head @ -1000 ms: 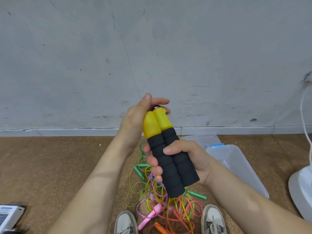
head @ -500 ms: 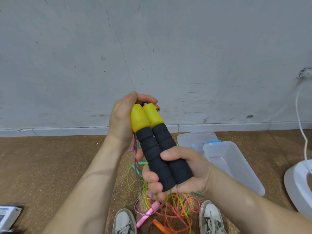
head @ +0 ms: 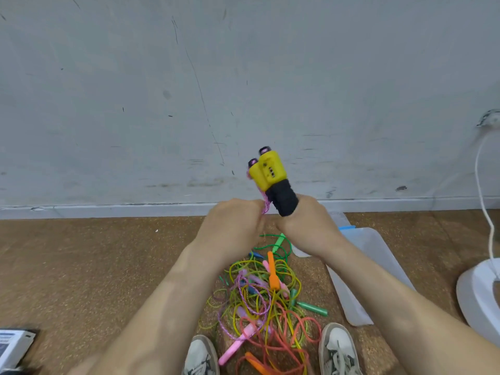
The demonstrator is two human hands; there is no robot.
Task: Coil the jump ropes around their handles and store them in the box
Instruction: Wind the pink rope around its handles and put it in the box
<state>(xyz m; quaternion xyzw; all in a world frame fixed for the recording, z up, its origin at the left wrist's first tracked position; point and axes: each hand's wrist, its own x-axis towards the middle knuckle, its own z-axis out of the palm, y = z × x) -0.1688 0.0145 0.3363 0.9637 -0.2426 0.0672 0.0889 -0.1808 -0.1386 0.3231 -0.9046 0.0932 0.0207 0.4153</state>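
Observation:
My right hand (head: 305, 226) grips the black foam part of two yellow-and-black jump rope handles (head: 270, 177), held together and pointing up towards the wall. Just left of them, my left hand (head: 232, 226) pinches the pink-purple braided rope (head: 266, 205) that comes off the handles. That rope trails down into a tangled pile of jump ropes (head: 265, 301) on the floor between my shoes. A clear plastic box (head: 378, 255) lies on the floor to the right, partly hidden by my right forearm.
The brown floor meets a grey wall (head: 189, 90) close ahead. A white fan base (head: 479, 293) with a white cable stands at the right edge. A printed box (head: 13, 345) lies at bottom left. My two shoes (head: 338, 350) flank the pile.
My right hand turned the handles more upright and raised them. My left hand left the yellow tops and dropped beside the black grips, now pinching the rope. The view tilted down.

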